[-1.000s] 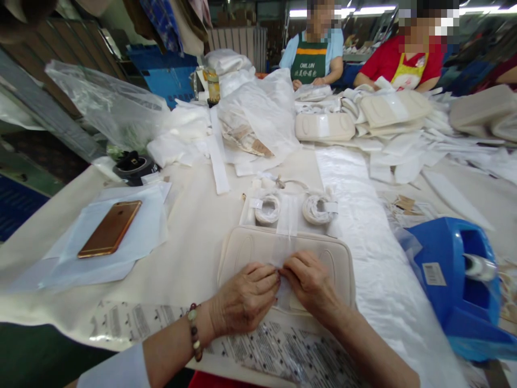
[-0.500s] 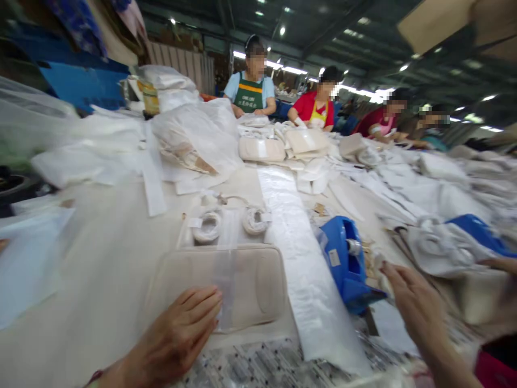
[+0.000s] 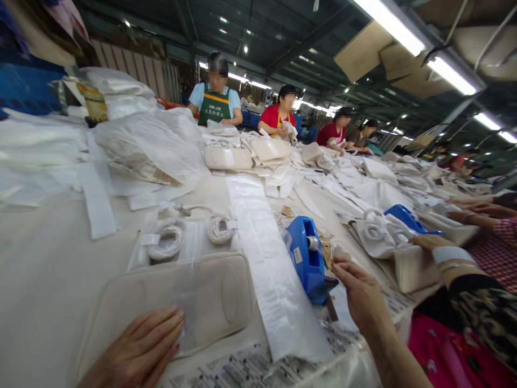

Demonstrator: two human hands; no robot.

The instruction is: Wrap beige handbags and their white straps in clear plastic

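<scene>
My left hand [image 3: 139, 347] lies flat, fingers stretched, on a beige padded bag [image 3: 214, 288] with an oval outline at its right end. A clear plastic strip [image 3: 188, 302] runs across the bag beside my fingertips. Behind the bag sit a large coil of white cord [image 3: 165, 240] and a smaller coil [image 3: 220, 230]. My right hand [image 3: 359, 285] reaches past a blue tape dispenser [image 3: 305, 261], its thumb and fingers pinched together near tan tags with strings [image 3: 326, 245]. Whatever is between those fingertips is too small to make out.
A long strip of white plastic sleeves [image 3: 269, 253] crosses the table. At right, a co-worker's hand [image 3: 430, 242] rests on a beige bag beside a second blue dispenser [image 3: 407, 218]. Stacked bags [image 3: 228, 157] and a plastic-wrapped bundle [image 3: 149, 145] stand farther back, with people beyond.
The view has swung right, so things appear farther left. My left hand still rests on the bag; my right hand stays near the tags behind the dispenser.
</scene>
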